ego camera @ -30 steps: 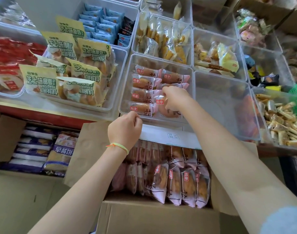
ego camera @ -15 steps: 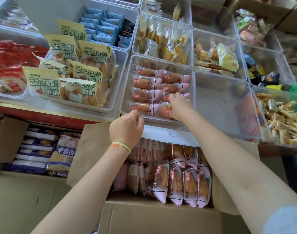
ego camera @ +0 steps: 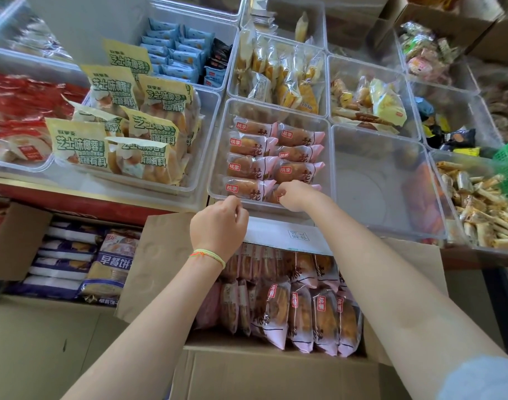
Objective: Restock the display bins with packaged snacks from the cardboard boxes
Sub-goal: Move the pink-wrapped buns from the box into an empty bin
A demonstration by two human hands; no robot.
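Display desk [ego camera: 108,202], red-edged, carrying clear plastic bins set wall to wall. The open cardboard box [ego camera: 247,370] stands below its front edge, flaps spread, packed with upright pink-wrapped pastry packs [ego camera: 299,313]; the far ends of the back rows are hidden under a white flap [ego camera: 287,236]. A second box [ego camera: 4,241] at left holds blue-and-white packs [ego camera: 65,264] and is cut off by the frame edge.

Centre bin [ego camera: 271,112]: two columns of the same pink pastry packs [ego camera: 252,145] lying flat, filling most of the floor. The bin to its right [ego camera: 377,157] shows a bare floor, giving the only open room beside the hands. The left bin [ego camera: 201,140] holds yellow-labelled bread packs [ego camera: 79,142].

Right hand [ego camera: 297,196]: reaches over the centre bin's front wall, fingers curled down on the nearest pack of the right column [ego camera: 271,194]; that pack is mostly covered, and whether it is gripped or only pressed cannot be told. Left hand [ego camera: 218,223]: hovers just outside the front wall, fingers curled loosely, fingertips near the rim, holding nothing visible; a yellow-and-orange string band [ego camera: 208,255] circles the wrist. The hands are close together but apart.
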